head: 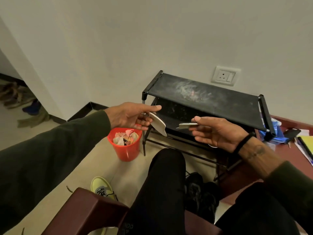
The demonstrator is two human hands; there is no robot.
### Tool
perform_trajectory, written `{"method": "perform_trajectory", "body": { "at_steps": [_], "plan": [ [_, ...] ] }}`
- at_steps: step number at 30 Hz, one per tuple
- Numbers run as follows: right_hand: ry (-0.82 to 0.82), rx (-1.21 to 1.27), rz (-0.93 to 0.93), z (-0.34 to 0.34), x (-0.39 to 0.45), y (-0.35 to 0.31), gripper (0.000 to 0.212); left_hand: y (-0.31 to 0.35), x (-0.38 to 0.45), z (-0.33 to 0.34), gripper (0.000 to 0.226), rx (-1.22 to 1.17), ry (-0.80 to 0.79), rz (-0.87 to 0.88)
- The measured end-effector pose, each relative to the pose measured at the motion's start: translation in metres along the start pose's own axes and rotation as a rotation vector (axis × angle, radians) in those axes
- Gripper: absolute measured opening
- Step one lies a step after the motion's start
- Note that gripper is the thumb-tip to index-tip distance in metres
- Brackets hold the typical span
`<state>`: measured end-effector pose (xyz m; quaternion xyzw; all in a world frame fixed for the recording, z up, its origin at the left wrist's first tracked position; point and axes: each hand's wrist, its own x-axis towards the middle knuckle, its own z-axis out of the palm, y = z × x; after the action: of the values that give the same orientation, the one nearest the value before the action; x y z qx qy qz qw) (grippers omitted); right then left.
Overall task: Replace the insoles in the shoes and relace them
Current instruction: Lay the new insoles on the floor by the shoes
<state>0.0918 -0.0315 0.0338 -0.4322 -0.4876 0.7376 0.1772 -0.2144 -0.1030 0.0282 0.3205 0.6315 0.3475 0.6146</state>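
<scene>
At mid-frame the left hand (132, 117) pinched one white insole (158, 123) between thumb and fingers, its tip hanging down. Just right of it, the right hand (218, 133) pinched a second insole (186, 125) held flat. A yellow shoe (101, 187) lay on the floor at lower left, beside a red bin (127, 150)

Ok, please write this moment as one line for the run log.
left hand: holds white insole | right hand: holds second insole | yellow shoe: on floor | black shoes: on floor
</scene>
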Motion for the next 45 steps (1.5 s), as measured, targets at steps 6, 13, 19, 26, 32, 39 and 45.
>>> {"method": "perform_trajectory", "body": {
  "at_steps": [6,13,19,26,32,39,45],
  "plan": [
    [0.067,-0.027,-0.062,-0.012,-0.002,0.014,0.044,-0.013,-0.004,0.004,0.043,-0.059,-0.006,0.053],
    [0.164,-0.017,-0.059,-0.014,0.029,0.038,0.034,-0.043,0.034,0.024,0.038,-0.266,0.162,0.047],
    [0.293,0.000,-0.043,-0.015,0.075,0.061,0.027,-0.066,0.085,0.030,0.035,-0.332,0.309,0.071],
    [0.414,0.023,-0.050,-0.016,0.150,0.080,0.025,-0.076,0.150,0.015,0.036,-0.328,0.437,0.162],
    [0.462,0.015,-0.056,-0.014,0.203,0.081,0.025,-0.081,0.202,0.004,0.027,-0.210,0.493,0.204],
    [0.490,-0.378,-0.021,-0.021,0.240,0.093,0.043,-0.092,0.231,0.005,0.030,0.174,0.627,0.229],
    [0.456,-0.666,-0.076,-0.027,0.223,0.103,0.044,-0.102,0.213,0.017,0.042,0.707,0.634,0.392]
  ]
}}
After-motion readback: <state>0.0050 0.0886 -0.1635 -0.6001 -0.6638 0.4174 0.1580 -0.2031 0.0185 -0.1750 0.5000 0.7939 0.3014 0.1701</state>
